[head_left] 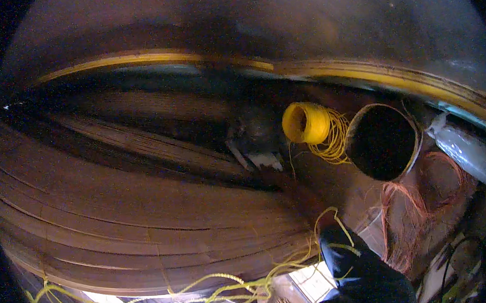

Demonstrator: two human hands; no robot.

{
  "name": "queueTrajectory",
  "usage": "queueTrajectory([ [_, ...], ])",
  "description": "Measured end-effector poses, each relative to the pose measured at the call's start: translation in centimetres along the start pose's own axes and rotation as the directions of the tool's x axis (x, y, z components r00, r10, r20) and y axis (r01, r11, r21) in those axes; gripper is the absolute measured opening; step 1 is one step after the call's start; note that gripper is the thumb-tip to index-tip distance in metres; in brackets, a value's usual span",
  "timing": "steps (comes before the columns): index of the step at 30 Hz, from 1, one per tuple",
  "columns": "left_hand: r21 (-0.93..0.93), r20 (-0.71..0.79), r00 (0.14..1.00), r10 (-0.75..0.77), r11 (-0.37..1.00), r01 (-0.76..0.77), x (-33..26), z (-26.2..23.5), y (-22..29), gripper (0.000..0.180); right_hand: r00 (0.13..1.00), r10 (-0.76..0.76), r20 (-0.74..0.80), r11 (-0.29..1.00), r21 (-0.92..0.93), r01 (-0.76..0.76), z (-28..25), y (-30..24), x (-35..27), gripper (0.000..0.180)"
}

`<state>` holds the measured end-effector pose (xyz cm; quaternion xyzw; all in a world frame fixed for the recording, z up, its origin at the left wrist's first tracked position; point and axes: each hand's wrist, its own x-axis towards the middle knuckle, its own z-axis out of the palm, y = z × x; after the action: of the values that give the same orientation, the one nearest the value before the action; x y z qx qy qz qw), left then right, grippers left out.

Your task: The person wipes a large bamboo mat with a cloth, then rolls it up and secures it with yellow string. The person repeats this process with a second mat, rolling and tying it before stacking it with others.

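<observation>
A dark blue sleeve [355, 262] rises from the lower edge, right of the middle. Beyond its cuff my right hand [302, 192] stretches into deep shadow, and its fingers are too dark to make out. It is nearest to some pale scraps [268, 161] and a dark, blurred bundle [255, 135] at the end of the long brown sheets [145, 206]. A yellow-green rope [224, 288] runs along the near edge of the sheets and loops over the cuff. My left hand is not in view.
To the right, a yellow spool [308, 123] lies by loose coils of yellow cord [335, 139]. Beside it stands a round container [415, 162] with a dark opening. Red-orange strands [402, 211] and a shiny clear plastic bag [465, 147] lie farther right. A yellow-edged rim [361, 75] curves along the back.
</observation>
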<state>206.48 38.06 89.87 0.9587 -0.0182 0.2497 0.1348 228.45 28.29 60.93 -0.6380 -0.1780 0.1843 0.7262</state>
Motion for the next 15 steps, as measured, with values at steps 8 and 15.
queueTrajectory([
  [8,-0.01,0.012,1.0,-0.023,1.0,0.023,-0.7,0.4,0.1,0.026,0.983,0.118,0.142,0.986,0.105,-0.133,-0.2,2.0,-0.8,0.036],
  [15,-0.146,-0.035,0.994,0.105,0.983,-0.109,2.0,2.2,-1.3,0.022,0.887,0.363,0.286,0.703,0.541,-0.462,-4.4,-3.5,-7.1,0.037],
])
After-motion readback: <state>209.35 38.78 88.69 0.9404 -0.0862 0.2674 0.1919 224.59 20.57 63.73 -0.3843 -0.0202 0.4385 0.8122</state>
